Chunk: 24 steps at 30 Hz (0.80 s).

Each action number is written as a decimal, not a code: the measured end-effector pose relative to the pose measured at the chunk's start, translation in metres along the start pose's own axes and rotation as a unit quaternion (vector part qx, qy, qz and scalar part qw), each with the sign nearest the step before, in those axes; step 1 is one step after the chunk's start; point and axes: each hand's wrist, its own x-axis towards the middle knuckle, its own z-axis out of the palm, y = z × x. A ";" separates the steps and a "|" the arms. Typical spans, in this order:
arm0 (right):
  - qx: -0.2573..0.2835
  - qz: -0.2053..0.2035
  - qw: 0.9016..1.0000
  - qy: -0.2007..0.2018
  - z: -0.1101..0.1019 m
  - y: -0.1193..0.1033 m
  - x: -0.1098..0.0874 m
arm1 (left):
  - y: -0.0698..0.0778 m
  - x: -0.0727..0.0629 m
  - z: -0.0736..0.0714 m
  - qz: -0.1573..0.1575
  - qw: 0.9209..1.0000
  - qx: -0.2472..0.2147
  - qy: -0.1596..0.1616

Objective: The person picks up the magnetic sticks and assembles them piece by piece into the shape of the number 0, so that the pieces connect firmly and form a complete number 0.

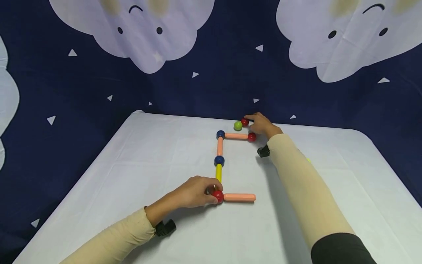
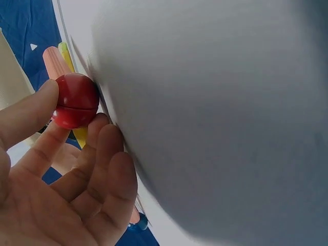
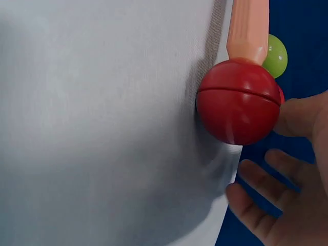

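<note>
My left hand (image 1: 197, 192) pinches a red ball (image 1: 218, 197) at the near corner of a magnetic ball-and-rod shape. From that ball an orange rod (image 1: 240, 197) lies to the right, and a yellow rod (image 1: 218, 173) leads away to a blue ball (image 1: 219, 160). An orange rod (image 1: 219, 146) joins it to a farther blue ball (image 1: 220, 134); another orange rod (image 1: 236, 136) ends at a second red ball (image 3: 239, 102). Just behind, my right hand (image 1: 262, 124) holds a loose red ball (image 1: 244, 121) between index finger and thumb, the thumb partly hidden. A green ball (image 1: 238, 125) sits beside it.
All pieces lie on a white-covered table (image 1: 158, 154). A dark blue cloth (image 1: 224, 88) with clouds hangs behind its far edge. Something small and yellow (image 1: 308, 160) shows partly behind the right forearm. A black wrist camera (image 1: 263, 151) hangs under the right wrist.
</note>
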 end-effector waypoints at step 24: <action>0.041 -0.003 0.998 0.048 -0.004 0.012 -0.017 | 0.001 0.001 0.000 -0.012 1.000 0.008 -0.009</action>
